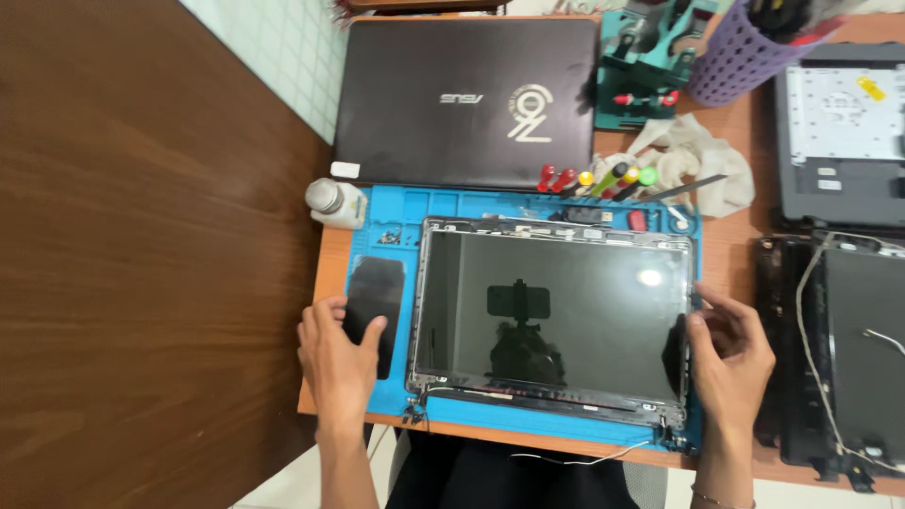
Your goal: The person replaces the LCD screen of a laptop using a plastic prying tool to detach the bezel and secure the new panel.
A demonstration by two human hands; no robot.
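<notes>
Sitting on a blue mat point(386, 391) on the desk point(726, 254): bare laptop screen point(551, 316). Resting flat and open on a black phone point(374, 306), left hand point(339, 363). Gripping the screen's right edge, right hand point(728, 353).

Brown wooden door point(123, 254) beside white tiled floor point(273, 47).

Right of the laptop screen panel point(551, 316), a dark laptop shell point(853, 358) runs off the picture's right edge; behind it the grey laptop base point(839, 132) is cut off too. The right hand point(726, 353) covers the panel's right rim. Small parts in the blue mat point(386, 405) behind the panel are too tiny to tell
</notes>
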